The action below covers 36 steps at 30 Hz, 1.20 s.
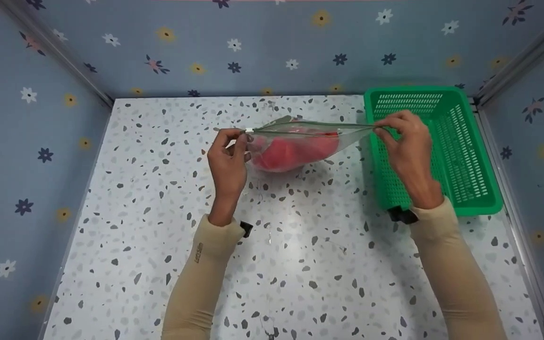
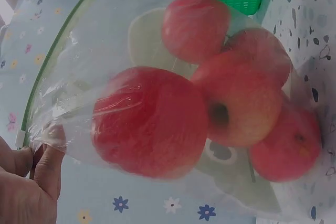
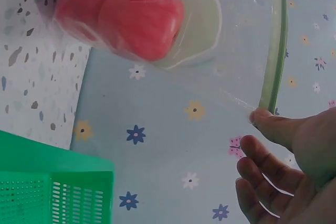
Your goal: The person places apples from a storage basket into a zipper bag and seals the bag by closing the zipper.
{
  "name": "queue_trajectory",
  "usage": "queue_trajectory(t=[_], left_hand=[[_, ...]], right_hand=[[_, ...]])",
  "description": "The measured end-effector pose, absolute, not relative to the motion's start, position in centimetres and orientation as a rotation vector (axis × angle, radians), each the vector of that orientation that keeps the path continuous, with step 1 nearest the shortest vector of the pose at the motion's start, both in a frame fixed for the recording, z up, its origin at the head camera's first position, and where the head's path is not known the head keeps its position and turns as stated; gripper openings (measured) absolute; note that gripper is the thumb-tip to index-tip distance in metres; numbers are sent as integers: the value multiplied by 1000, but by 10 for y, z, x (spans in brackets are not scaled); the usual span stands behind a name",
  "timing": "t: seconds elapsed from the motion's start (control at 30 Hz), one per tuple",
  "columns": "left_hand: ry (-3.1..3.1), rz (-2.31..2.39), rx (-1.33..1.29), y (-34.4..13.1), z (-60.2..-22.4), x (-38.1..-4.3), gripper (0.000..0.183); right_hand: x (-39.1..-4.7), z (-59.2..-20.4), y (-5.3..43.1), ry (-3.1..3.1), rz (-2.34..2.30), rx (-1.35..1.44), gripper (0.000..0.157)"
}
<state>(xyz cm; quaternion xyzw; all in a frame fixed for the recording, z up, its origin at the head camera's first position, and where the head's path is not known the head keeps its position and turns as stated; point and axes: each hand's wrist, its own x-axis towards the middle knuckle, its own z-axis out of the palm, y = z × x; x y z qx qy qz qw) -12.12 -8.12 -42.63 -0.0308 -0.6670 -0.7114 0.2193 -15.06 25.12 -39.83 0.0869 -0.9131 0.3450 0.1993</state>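
A clear zip bag (image 1: 351, 136) with a green top edge holds several red apples (image 2: 152, 124). My left hand (image 1: 227, 160) pinches the bag's left top corner, right beside the white slider (image 2: 21, 138). At the opposite top corner, my right hand (image 1: 410, 146) pinches the green edge between thumb and index finger, and its other fingers are loosely bent in the right wrist view. The top edge is stretched between both hands, with the apples bunched low in the bag. A pale green printed patch (image 3: 202, 27) shows on the bag behind them.
A green plastic basket (image 1: 456, 209) with slotted walls stands at the right of the speckled white table (image 1: 158, 189), partly under my right hand. Flower-patterned blue panels (image 1: 272, 47) rise behind the table and along both sides.
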Motion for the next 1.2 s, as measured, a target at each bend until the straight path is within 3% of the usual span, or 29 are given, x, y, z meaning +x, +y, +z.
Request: queue_trajectory(t=[0.57, 1.2], left_hand=[[-1841, -2131, 36, -72, -427, -121, 8], [-1795, -1903, -155, -80, -391, -131, 8]], right_hand=[[-148, -410, 255, -2597, 986, 244, 12], [-153, -358, 254, -2374, 1014, 301, 13]])
